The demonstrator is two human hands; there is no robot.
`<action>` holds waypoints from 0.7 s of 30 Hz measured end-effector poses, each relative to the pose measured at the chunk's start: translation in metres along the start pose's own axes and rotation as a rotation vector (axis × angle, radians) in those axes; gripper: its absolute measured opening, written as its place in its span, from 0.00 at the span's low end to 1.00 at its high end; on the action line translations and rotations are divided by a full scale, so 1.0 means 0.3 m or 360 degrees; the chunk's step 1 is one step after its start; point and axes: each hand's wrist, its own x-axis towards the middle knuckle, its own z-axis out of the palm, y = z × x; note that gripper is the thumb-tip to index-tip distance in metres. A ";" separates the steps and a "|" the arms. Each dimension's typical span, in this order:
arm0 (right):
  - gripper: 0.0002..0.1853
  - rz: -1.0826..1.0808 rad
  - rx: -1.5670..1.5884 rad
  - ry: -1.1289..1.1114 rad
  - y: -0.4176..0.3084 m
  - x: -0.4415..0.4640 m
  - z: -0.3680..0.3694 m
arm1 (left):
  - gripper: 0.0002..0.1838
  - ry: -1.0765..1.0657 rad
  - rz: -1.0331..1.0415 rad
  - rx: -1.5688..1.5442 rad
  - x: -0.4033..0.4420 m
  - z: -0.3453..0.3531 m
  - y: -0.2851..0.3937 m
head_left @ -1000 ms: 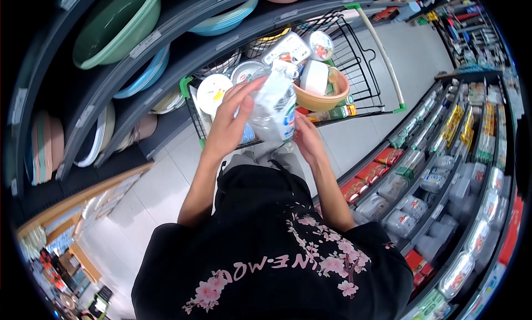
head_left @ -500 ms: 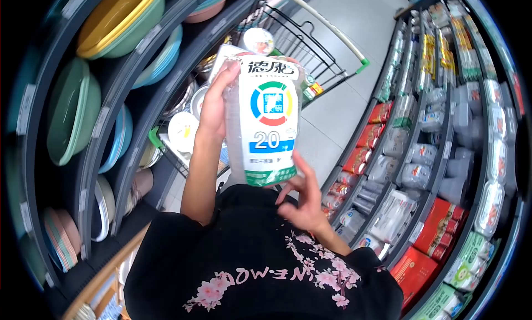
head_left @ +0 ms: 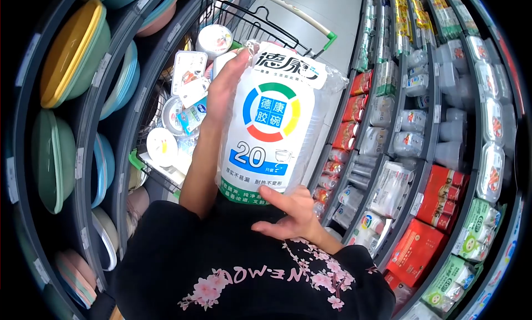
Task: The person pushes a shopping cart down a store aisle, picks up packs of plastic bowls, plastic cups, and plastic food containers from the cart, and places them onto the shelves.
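Observation:
A clear-wrapped pack of plastic bowls (head_left: 266,126) is held up in front of my chest. Its white label shows a coloured ring and the number 20. My left hand (head_left: 226,92) grips the pack along its left side near the top, with some fingers hidden behind it. At the lower edge, my right hand (head_left: 296,212) has its index finger stretched out against or just in front of the wrapper. Its thumb is spread away, and nothing is held in it.
Behind the pack stands a wire shopping cart (head_left: 145,163) loaded with tubs and packets, including a round white tub (head_left: 214,40). Shelves of plastic basins (head_left: 72,54) line the left. On the right, shelves carry red boxes (head_left: 417,248) and wrapped disposable ware.
The pack has come closer and tilted, its label now larger and clearer. My right hand's fingers have moved up to the pack's lower edge. The view has shifted relative to the shelves.

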 end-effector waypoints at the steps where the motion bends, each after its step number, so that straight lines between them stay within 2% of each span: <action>1: 0.34 0.0009 -0.0013 0.0026 -0.010 0.009 -0.007 | 0.23 -0.0057 0.0047 -0.0039 0.013 0.011 -0.011; 6: 0.27 -0.0070 -0.0256 0.0215 -0.014 -0.004 -0.002 | 0.25 -0.0364 -0.0144 -0.0260 0.021 0.165 -0.011; 9: 0.24 -0.0234 -0.0426 0.0322 -0.005 0.019 -0.033 | 0.29 -0.0684 -0.0040 -0.0287 0.052 0.210 -0.017; 12: 0.26 -0.0119 -0.0537 0.0397 -0.015 -0.038 -0.033 | 0.30 -0.0723 -0.0184 -0.0426 0.061 0.213 -0.050; 14: 0.32 -0.0047 -0.0576 0.0547 -0.020 -0.061 -0.021 | 0.25 -0.0647 -0.0193 -0.0476 0.059 0.198 -0.066; 16: 0.29 -0.0148 -0.0511 0.0828 -0.006 -0.061 0.021 | 0.23 -0.0687 -0.0186 -0.0403 0.047 0.208 -0.058; 21: 0.24 -0.0137 -0.0530 0.0933 -0.028 -0.118 0.037 | 0.24 -0.0711 -0.0164 -0.0330 -0.001 0.239 -0.054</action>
